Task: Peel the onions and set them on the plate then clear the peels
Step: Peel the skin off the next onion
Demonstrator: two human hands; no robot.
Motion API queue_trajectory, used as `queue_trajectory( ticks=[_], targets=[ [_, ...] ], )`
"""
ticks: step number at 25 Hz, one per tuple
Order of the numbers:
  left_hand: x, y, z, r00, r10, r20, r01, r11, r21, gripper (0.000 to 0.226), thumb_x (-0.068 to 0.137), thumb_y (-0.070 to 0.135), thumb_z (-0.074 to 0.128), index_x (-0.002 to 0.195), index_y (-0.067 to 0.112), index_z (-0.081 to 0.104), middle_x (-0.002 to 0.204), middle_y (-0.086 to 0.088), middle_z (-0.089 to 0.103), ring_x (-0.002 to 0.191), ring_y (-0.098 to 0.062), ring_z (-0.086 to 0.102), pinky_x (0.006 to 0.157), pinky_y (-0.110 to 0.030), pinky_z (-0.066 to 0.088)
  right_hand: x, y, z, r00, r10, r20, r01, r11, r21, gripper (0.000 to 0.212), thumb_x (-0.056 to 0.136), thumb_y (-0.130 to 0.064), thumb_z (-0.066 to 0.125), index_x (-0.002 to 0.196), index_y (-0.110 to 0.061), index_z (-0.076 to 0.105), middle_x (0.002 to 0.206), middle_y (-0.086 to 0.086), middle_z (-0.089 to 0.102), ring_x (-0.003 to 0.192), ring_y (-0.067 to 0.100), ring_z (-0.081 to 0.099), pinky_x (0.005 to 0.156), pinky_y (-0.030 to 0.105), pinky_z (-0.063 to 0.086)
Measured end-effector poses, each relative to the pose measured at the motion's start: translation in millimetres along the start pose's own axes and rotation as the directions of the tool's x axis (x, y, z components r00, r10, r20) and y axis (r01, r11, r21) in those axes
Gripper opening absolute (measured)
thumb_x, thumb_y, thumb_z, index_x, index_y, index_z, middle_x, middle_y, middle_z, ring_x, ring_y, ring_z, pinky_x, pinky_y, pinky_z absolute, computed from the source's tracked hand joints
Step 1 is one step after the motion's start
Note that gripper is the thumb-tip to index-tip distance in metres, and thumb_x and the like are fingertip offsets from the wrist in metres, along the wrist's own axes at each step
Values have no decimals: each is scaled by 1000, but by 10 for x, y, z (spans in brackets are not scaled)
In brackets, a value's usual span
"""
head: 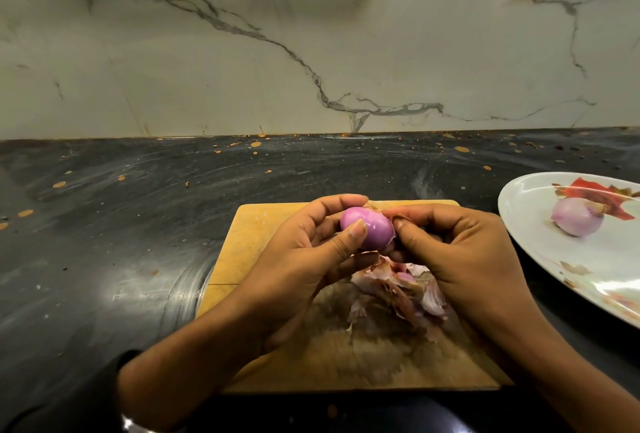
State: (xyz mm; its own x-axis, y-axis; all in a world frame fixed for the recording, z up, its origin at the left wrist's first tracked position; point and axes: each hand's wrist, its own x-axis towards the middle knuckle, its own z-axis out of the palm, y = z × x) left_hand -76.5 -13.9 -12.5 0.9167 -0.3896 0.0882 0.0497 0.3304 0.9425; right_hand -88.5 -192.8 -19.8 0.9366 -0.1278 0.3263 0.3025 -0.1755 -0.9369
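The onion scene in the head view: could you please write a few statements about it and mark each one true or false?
1. The left hand holds a purple onion above the cutting board. True.
2. The plate is bare. False: one peeled onion already lies on it.
3. The right hand pinches at the held onion's right end, where a bit of dry skin shows. True.
4. The peels have been cleared into a bin. False: they lie heaped on the board beneath the hands.
5. The plate sits to the left of the board. False: it sits to the right.
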Motion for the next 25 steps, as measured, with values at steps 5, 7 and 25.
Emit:
queue_trajectory(
  ticks=[5,7,25],
  targets=[
    [12,8,-19,1000,7,-20,-8,999,-37,44,81,15,63,123,7,56,112,-17,71,101,-30,71,83,-30,60,-2,-43,26,990,104,90,-114,986,120,26,86,-24,65,106,-13,76,88,-8,77,81,23,76,71,30,63],
    [11,4,-27,1000,4,-25,-5,999,-40,43,81,14,63,123,7,56,113,-17,71,102,-30,71,82,-30,60,8,-31,27,979,159,124,-180,967,179,29,83,-23,67,108,-12,76,93,3,78,86,32,76,76,39,64],
    [6,-40,-36,999,45,11,-46,990,130,42,78,13,66,119,12,60,116,-12,70,108,-30,68,91,-36,58,-18,-98,-9,995,103,-18,-103,994,-45,17,81,-2,76,85,-19,79,76,-1,78,74,16,76,70,25,62]
  ],
)
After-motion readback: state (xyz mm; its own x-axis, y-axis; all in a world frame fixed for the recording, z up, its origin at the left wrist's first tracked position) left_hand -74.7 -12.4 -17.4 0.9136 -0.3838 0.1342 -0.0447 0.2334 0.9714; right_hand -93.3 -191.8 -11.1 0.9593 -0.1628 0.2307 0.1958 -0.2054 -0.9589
